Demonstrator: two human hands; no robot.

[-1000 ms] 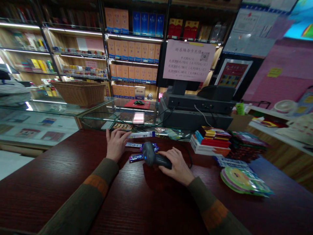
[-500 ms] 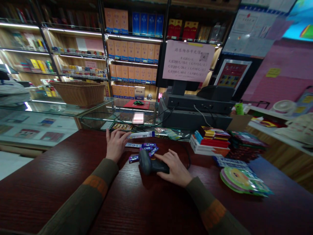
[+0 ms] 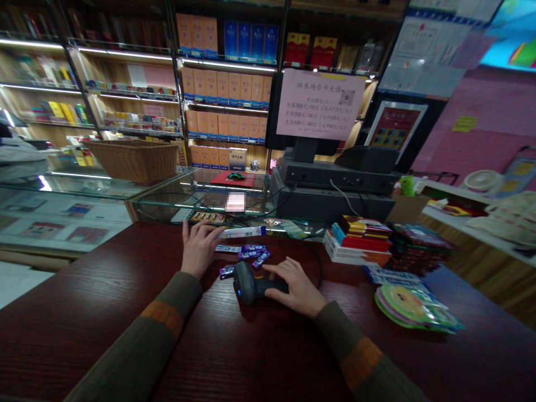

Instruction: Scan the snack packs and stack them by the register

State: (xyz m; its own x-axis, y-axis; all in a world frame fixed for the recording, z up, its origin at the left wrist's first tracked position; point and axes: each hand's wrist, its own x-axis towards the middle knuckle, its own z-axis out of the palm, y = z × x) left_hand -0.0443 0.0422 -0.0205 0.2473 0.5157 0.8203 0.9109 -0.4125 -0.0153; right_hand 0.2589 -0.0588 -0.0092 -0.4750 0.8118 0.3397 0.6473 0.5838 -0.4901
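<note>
My right hand is wrapped round the handle of a dark barcode scanner, its head pointing left and a small blue light showing on it. My left hand pinches the near end of a long white-and-purple snack packet, held just above the table at its far side. Between the hands lie several small purple packets, one partly behind the scanner head. Another pale, narrow packet rests beside my left fingertips.
A dark wooden table spans the front. Stacked boxes and round green packages lie on the right. Behind stand a glass counter, a monitor with a pink sign and a wicker basket.
The scanner has turned slightly and shifted a little left, and a blue light now shows on its head. My left hand and its packet stay almost still.
</note>
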